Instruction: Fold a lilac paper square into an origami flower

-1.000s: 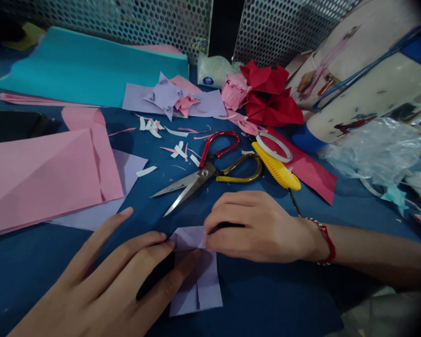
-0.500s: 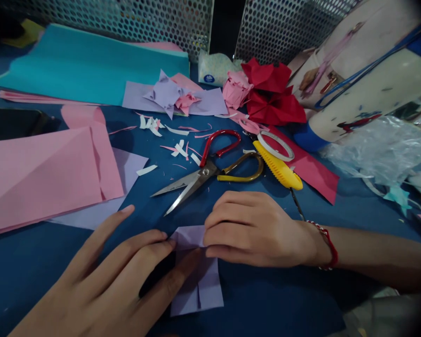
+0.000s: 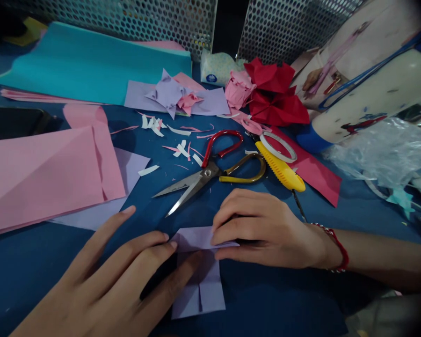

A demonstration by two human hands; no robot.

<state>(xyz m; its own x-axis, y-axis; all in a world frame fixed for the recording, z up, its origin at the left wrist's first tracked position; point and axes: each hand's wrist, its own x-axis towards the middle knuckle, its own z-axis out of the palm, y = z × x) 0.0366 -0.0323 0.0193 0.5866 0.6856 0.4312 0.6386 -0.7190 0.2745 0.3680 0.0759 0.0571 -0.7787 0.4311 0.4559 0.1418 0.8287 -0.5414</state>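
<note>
At the near side of a blue bench (image 3: 273,304), a small folded lilac paper (image 3: 212,283) lies flat between the person's two hands. Its long axis runs from near to far, with a folded band crossing the far end from left to right. The left hand (image 3: 105,281) comes in from the near left, its fingers spread; the thumb lies across the paper just below the band and two fingertips touch the band's left end. From the right, the right hand (image 3: 273,229) has the band's right end pinched between thumb and fingers. Both hands touch the paper, so neither is nearer. Just beyond are open scissors (image 3: 207,173), blades pointing to the near left, and a yellow cutter (image 3: 282,168). Pink paper (image 3: 49,173) lies to the left. Farther back sit paper scraps (image 3: 181,149), red folded flowers (image 3: 279,110) and turquoise sheets (image 3: 91,65).
</note>
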